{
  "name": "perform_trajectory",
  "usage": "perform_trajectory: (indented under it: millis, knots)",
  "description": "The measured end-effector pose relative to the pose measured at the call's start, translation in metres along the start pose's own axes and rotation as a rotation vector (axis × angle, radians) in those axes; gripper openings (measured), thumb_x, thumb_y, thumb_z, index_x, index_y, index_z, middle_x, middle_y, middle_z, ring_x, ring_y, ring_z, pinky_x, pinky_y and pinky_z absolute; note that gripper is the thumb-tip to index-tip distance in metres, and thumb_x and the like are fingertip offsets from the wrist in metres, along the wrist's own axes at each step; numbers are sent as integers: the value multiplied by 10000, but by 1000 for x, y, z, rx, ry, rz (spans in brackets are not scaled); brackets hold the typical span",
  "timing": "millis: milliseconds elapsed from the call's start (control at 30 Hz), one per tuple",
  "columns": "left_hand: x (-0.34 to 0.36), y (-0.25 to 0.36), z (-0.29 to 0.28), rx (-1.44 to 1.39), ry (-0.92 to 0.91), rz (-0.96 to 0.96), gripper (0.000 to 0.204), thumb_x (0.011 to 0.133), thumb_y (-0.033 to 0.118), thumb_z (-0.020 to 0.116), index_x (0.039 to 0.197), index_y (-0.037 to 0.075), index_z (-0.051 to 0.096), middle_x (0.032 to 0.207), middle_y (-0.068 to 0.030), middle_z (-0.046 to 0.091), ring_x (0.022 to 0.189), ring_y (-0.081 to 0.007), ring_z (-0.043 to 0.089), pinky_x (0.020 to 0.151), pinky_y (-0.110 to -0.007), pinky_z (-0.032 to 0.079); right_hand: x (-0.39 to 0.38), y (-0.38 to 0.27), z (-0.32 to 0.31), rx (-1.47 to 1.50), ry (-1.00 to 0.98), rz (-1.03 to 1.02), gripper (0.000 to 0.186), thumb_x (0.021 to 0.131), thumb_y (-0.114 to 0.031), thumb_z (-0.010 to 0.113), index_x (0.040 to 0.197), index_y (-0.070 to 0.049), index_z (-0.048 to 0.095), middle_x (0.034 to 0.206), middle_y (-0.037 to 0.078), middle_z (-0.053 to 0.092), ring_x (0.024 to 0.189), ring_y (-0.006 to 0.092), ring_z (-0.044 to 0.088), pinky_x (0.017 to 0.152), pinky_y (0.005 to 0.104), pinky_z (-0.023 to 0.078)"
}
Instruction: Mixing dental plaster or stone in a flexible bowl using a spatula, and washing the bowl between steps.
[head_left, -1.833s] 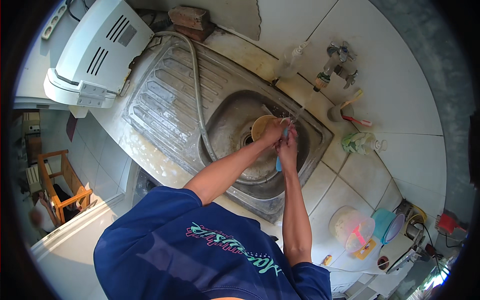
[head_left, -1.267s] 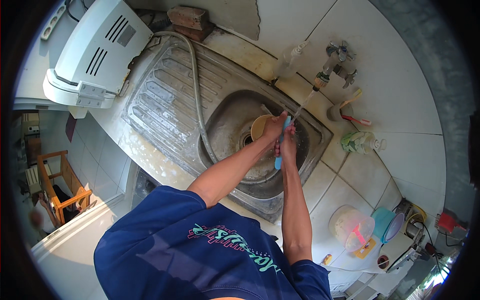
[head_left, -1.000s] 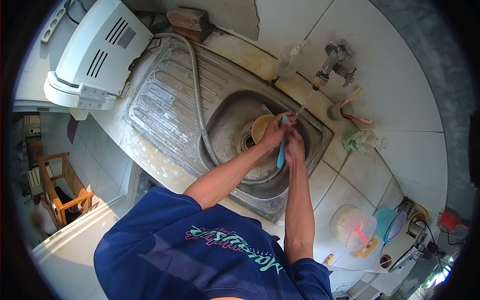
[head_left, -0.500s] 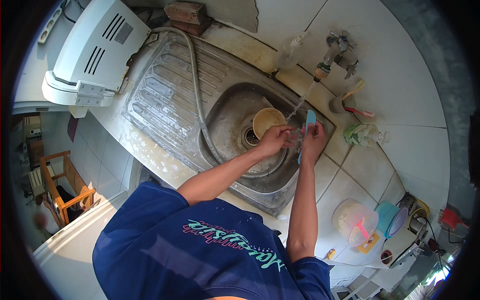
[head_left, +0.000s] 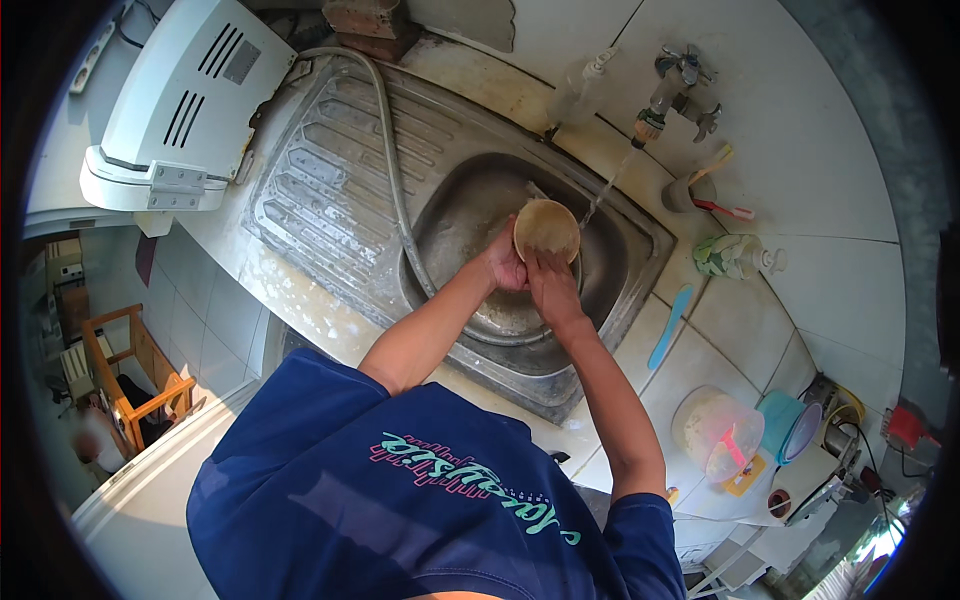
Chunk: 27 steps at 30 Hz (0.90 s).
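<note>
Over the sink (head_left: pixel 610 330), my left hand (head_left: pixel 507 262) grips the side of a cream-coloured bowl (head_left: pixel 546 222), tilted so that its inside shows. My right hand (head_left: pixel 550 285) reaches into the bowl, its fingers stretched out against the inner surface near the lower rim. To the right of the bowl, water runs from the tap (head_left: pixel 648 128) into the basin. A light blue flat strip-shaped tool, possibly a spatula (head_left: pixel 670 325), lies on the tiled counter beside the sink, apart from both hands.
A grey hose (head_left: pixel 388 140) crosses the ribbed drainboard (head_left: pixel 330 170) into the basin. Along the wall stand a clear bottle (head_left: pixel 580 90), a toothbrush cup (head_left: pixel 688 192) and a pump bottle (head_left: pixel 735 257). Plastic containers (head_left: pixel 718 430) sit at right; a white appliance (head_left: pixel 190 100) stands far left.
The blue tool has gone from my right hand to the counter. My left hand has taken hold of the bowl and lifted it from the basin; my right hand has moved left into it.
</note>
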<state>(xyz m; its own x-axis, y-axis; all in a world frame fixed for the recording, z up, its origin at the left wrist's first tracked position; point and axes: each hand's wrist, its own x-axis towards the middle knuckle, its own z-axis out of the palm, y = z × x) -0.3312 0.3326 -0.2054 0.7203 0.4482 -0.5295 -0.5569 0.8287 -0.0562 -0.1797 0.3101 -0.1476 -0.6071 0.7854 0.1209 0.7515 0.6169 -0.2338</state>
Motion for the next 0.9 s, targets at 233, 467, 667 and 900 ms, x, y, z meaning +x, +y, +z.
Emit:
perform_trajectory:
  millis: [233,467,667,900]
  knots:
    - [32,12,37,-281,160,11,936,816,829,260,1355,91,463,1313,-200,526,1173,-350,551,1042,-514,367,45,44,2,238,-196,507,226,955,-241,498,1070,-91,622,863,219,673,797,385,666,684,481,522]
    - [82,-1,-36,-478,-1187,-37,874,815,816,343,1320,113,468,1244,-144,559,1113,-261,565,1007,-458,414,40,26,6,408,-179,372,307,956,-324,489,1123,-118,644,816,274,649,812,433,646,746,512,490]
    - [78,-31,25,-159,167,823,719,865,735,410,1232,131,540,1048,-74,615,963,-198,590,828,-356,501,81,-5,-2,522,120,848,410,955,-237,443,1280,10,487,1022,328,613,1022,458,593,877,489,455]
    - [42,9,21,-82,123,324,583,964,586,331,1224,118,564,1168,-140,611,1057,-316,577,906,-482,478,5,25,3,517,-182,60,358,864,-113,477,1166,74,520,1078,328,581,1014,467,566,919,509,426]
